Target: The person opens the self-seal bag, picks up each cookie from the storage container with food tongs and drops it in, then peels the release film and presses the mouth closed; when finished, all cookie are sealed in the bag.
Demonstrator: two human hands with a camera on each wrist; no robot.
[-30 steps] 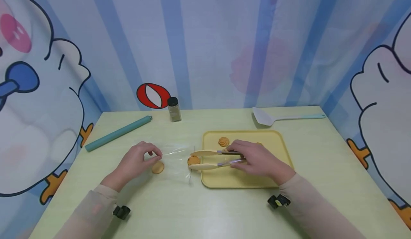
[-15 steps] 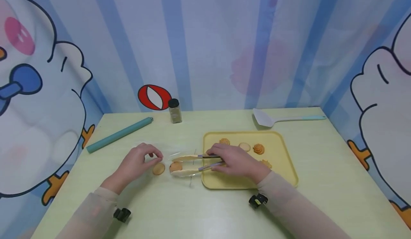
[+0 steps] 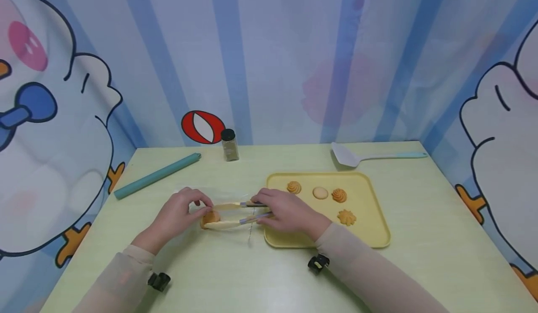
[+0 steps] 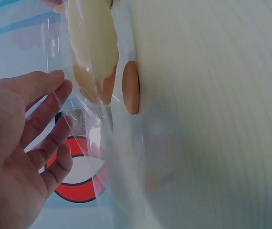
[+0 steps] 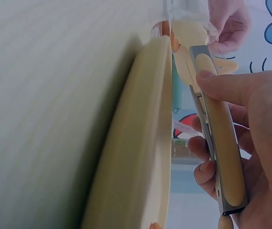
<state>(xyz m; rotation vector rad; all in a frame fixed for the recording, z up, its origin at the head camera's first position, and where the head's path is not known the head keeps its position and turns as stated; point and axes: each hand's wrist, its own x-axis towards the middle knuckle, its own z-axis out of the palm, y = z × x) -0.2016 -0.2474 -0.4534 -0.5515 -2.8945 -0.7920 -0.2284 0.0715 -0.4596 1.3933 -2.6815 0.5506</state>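
Note:
My left hand [image 3: 178, 215] pinches the edge of a clear plastic bag [image 4: 94, 138] between thumb and forefinger, lifting that side. In the bag lies a flat round cookie [image 4: 131, 88]. Curled round a pair of tongs [image 5: 222, 143], my right hand [image 3: 290, 215] is over the left edge of the yellow tray [image 3: 275, 244]. The cream tips of the tongs reach into the bag, with a brown cookie [image 4: 109, 88] between them. In the head view this cookie is just right of my left fingertips and hides the flat one.
On the tray lie swirl cookies [image 3: 339, 195], a plain round cookie [image 3: 320, 192] and a star-shaped cookie [image 3: 346, 217]. Behind are a teal rod [image 3: 157, 176], a black-capped spice jar [image 3: 230, 145] and a spatula [image 3: 346, 155]. A printed curtain [image 3: 277, 70] backs the table.
My right hand has moved left with the tongs, carrying the brown cookie from the bag's mouth deeper inside, over the flat cookie. My left hand has stayed in place.

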